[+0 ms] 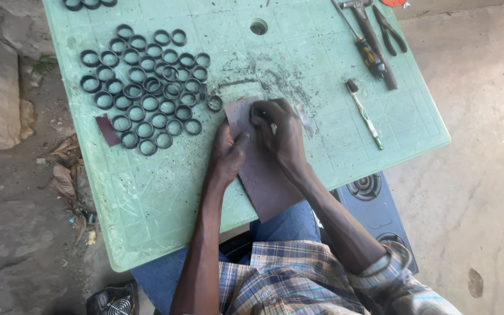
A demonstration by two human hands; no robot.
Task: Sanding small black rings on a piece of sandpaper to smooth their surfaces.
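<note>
- Dozens of black rings (144, 87) laid flat in rough rows on the left part of the green plastic table (147, 192), close together, within easy reach of the left arm.
- One ring (214, 103) apart from the rest, just beside the upper left corner of the sandpaper sheet (266, 181).
- Left hand (228, 151) spread flat, palm down, pressing on the brownish sheet, seemingly to keep it from sliding; nothing gripped.
- Right hand (280, 133) curled, fingertips pinched down on a small dark piece (258, 112) against the sheet; probably another ring, though mostly hidden under the fingers.
- Sheet hanging over the near table edge onto the lap, so held in place only by the hands.
- Dark dust (275, 79) smeared on the table just beyond the sheet.
- Small reddish scrap (107, 129) at the left edge of the ring cluster.
- Off to the right, well apart: toothbrush (364, 114), screwdriver (364, 48), hammer (374, 44), pliers (389, 29).
</note>
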